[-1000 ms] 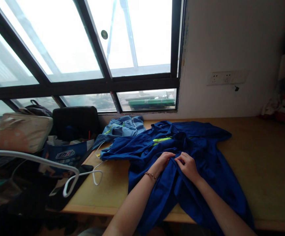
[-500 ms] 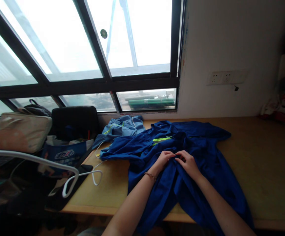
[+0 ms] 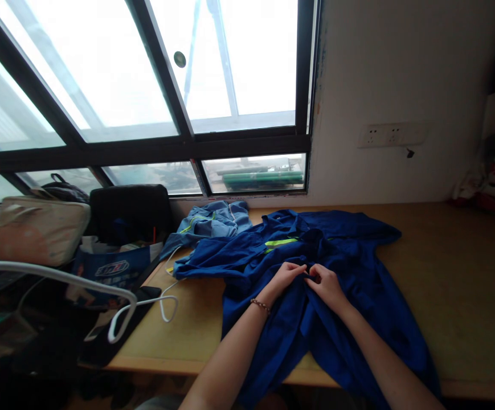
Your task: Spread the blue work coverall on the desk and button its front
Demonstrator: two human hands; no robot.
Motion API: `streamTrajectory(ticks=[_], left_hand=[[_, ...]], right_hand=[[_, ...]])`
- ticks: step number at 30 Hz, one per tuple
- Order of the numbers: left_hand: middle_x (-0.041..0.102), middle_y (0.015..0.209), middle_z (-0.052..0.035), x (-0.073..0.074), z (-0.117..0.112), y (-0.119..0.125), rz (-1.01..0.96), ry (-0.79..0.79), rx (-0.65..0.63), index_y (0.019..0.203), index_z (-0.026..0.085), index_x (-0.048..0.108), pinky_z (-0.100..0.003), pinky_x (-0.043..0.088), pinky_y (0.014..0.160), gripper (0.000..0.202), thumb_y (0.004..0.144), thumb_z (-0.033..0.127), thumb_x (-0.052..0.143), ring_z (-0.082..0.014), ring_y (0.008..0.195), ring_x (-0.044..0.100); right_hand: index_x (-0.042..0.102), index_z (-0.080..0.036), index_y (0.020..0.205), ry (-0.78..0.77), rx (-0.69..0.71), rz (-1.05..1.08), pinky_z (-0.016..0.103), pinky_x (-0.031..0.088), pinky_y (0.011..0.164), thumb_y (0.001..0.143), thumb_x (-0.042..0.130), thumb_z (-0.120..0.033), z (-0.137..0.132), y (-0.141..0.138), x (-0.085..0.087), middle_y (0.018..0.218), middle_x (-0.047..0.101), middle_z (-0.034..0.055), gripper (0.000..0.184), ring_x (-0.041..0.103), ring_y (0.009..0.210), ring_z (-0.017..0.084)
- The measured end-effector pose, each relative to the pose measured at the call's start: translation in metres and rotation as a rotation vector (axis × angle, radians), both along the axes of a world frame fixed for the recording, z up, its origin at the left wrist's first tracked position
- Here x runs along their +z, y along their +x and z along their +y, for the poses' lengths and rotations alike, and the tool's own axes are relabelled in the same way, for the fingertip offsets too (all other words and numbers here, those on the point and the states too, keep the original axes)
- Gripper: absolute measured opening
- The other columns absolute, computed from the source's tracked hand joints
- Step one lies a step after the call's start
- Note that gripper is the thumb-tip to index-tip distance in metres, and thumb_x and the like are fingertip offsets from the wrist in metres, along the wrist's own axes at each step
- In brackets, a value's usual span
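The blue garment [image 3: 358, 273] is matt, wrinkled cloth, and the table [image 3: 456, 273] looks smooth and wooden

- The single camera, worn on the person's head, looks forward and down from behind the forearms [image 3: 230, 353].
- It faces across the surface [image 3: 444, 296] toward the window [image 3: 144, 97] and the wall [image 3: 371, 68].
- The blue garment [image 3: 285, 324] lies near, low in the view; window and wall stand farther off.
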State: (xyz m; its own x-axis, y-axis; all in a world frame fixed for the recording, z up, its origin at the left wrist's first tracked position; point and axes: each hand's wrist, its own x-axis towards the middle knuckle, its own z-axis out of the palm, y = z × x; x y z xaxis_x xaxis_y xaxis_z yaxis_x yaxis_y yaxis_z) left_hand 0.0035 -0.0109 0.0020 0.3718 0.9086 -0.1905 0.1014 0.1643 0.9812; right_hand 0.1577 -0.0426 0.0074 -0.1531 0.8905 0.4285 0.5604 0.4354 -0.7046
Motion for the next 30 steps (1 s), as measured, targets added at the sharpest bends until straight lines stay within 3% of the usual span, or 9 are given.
streamTrajectory(ticks=[4,9,14,19,23,24,26,28,30], left_hand=[[0.056,0.054,-0.0018,-0.002,0.001,-0.001,-0.051,-0.05,-0.043,0.085,0.009,0.067,-0.02,0.028,0.044,0.055,0.068,0.058,0.05,-0.0068,0.043,0.041],[0.043,0.043,0.0043,-0.007,0.006,-0.006,-0.009,-0.049,-0.089,0.086,0.011,0.066,-0.019,0.02,0.039,0.049,0.068,0.054,0.053,-0.004,0.036,0.029],[0.048,0.053,0.0029,-0.007,0.006,-0.009,-0.02,-0.037,-0.189,0.084,0.011,0.066,-0.019,0.024,0.042,0.04,0.065,0.045,0.06,-0.0039,0.041,0.035],[0.051,0.056,0.0018,0.005,0.0,-0.008,0.024,-0.005,-0.192,0.082,0.011,0.066,-0.02,0.027,0.045,0.039,0.063,0.044,0.061,-0.0043,0.044,0.036],[0.054,0.065,0.0004,0.022,-0.001,-0.015,0.006,0.067,-0.29,0.086,0.013,0.066,-0.02,0.032,0.052,0.038,0.053,0.03,0.071,-0.0072,0.054,0.043],[0.055,0.066,0.0,0.026,0.001,-0.019,0.021,0.124,-0.269,0.085,0.013,0.066,-0.02,0.034,0.054,0.036,0.052,0.026,0.072,-0.0083,0.057,0.045],[0.054,0.066,-0.0008,0.031,0.007,-0.03,0.096,0.307,-0.095,0.076,0.013,0.067,-0.022,0.036,0.059,0.023,0.055,0.021,0.069,-0.0102,0.061,0.046],[0.053,0.068,-0.0017,0.032,0.015,-0.041,0.214,0.51,0.158,0.067,0.015,0.065,-0.023,0.038,0.062,0.007,0.062,0.017,0.061,-0.0114,0.064,0.046],[0.053,0.072,-0.0026,0.028,0.021,-0.05,0.379,0.642,0.34,0.067,0.016,0.064,-0.025,0.039,0.066,0.011,0.067,0.013,0.054,-0.0125,0.067,0.047]], right_hand=[[0.044,-0.019,0.063,0.028,-0.013,-0.014,0.022,0.034,0.05,0.07,0.05,-0.021,-0.003,-0.003,0.001,0.06,0.047,-0.0031,0.009,0.044,0.052,0.011],[0.042,-0.02,0.063,0.05,-0.032,-0.024,0.022,0.032,0.05,0.072,0.05,-0.023,-0.003,-0.003,-0.002,0.058,0.044,-0.0039,0.013,0.042,0.052,0.01],[0.034,-0.02,0.055,0.162,-0.279,-0.005,0.022,0.028,0.05,0.073,0.053,-0.037,0.005,0.008,-0.007,0.05,0.033,-0.0063,0.032,0.033,0.048,0.008],[0.034,-0.02,0.054,0.198,-0.346,-0.014,0.022,0.029,0.051,0.074,0.052,-0.041,0.009,0.015,-0.007,0.051,0.033,-0.0062,0.034,0.033,0.048,0.008],[0.042,-0.02,0.062,0.283,-0.418,-0.056,0.026,0.036,0.06,0.078,0.048,-0.038,0.012,0.029,0.001,0.06,0.045,-0.001,0.025,0.043,0.057,0.013],[0.045,-0.019,0.066,0.309,-0.462,-0.071,0.028,0.037,0.066,0.078,0.047,-0.038,0.014,0.035,0.002,0.065,0.049,0.0018,0.022,0.046,0.064,0.015],[0.052,-0.017,0.083,0.351,-0.573,-0.112,0.037,0.036,0.079,0.077,0.049,-0.039,0.02,0.05,0.002,0.086,0.055,0.0097,0.023,0.049,0.086,0.022],[0.05,-0.014,0.103,0.343,-0.706,-0.16,0.047,0.028,0.089,0.073,0.052,-0.045,0.027,0.064,-0.005,0.113,0.048,0.0172,0.042,0.039,0.107,0.031],[0.044,-0.011,0.116,0.241,-0.785,-0.205,0.053,0.022,0.091,0.07,0.052,-0.052,0.035,0.074,-0.02,0.128,0.035,0.0214,0.062,0.03,0.116,0.036]])
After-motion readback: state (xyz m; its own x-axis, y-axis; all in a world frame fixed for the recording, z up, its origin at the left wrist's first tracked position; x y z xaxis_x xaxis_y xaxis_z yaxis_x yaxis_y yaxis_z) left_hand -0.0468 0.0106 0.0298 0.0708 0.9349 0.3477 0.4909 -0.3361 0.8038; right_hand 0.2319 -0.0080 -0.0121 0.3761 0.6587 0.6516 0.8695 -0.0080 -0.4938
